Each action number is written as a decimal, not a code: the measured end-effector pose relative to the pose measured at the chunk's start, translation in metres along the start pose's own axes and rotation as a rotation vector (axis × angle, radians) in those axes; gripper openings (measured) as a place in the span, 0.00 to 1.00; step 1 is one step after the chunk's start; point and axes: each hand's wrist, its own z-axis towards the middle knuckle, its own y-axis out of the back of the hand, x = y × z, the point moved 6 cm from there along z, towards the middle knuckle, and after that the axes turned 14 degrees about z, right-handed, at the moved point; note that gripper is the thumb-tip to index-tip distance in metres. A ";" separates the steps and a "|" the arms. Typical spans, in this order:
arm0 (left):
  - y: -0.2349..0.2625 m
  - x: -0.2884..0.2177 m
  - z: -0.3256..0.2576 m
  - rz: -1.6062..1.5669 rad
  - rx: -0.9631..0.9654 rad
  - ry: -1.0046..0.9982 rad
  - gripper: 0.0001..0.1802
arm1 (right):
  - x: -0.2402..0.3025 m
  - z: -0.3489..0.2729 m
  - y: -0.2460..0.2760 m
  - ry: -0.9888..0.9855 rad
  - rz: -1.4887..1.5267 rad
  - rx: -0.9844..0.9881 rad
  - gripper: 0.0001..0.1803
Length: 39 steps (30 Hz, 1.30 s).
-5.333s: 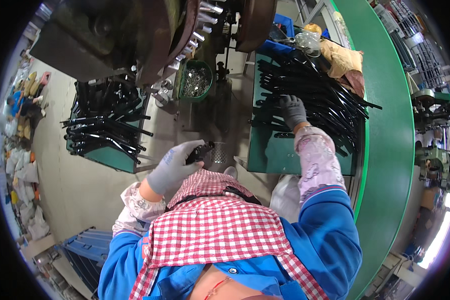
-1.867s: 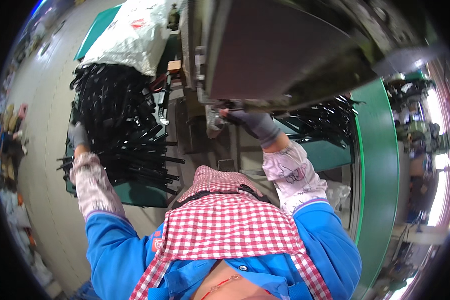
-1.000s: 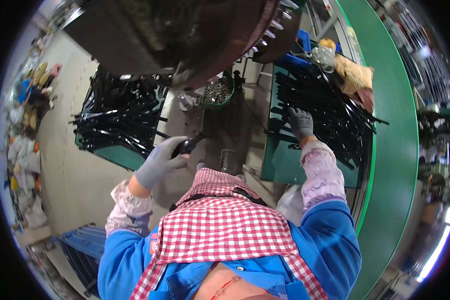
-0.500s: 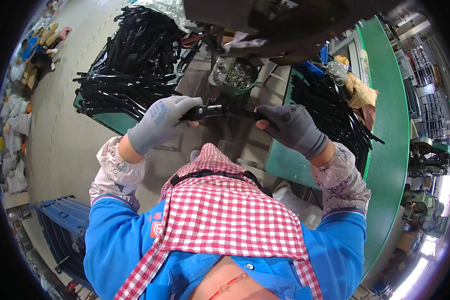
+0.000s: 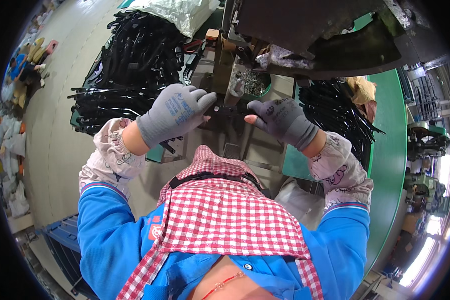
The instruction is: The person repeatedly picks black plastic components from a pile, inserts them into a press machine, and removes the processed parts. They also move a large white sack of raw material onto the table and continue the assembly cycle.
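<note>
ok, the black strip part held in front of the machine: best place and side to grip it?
By its two ends, one from each side. The black strip part lies roughly level and is long and thin, so an end grip probably keeps it steady and leaves the middle bare. That is how the left hand and right hand pinch it now, thumb and fingers closed on each end.

Black strip (image 5: 228, 111) between both gloved hands

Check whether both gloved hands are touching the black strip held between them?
Touching. The head view shows the left hand pinching one end of the black strip and the right hand gripping the other end with thumb and fingers.
</note>
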 end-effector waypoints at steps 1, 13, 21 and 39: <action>0.001 0.008 0.006 0.008 -0.023 -0.015 0.27 | -0.002 0.003 0.003 -0.015 -0.010 -0.047 0.20; -0.025 0.056 0.066 -0.074 -0.189 -0.122 0.24 | -0.059 0.024 0.006 0.066 -0.138 -0.407 0.22; -0.044 0.077 0.090 -0.239 0.026 -0.322 0.25 | -0.071 0.036 -0.017 -0.332 0.722 0.123 0.24; -0.082 -0.166 0.044 -2.228 0.547 0.455 0.12 | -0.196 0.085 -0.131 -0.995 0.050 0.041 0.25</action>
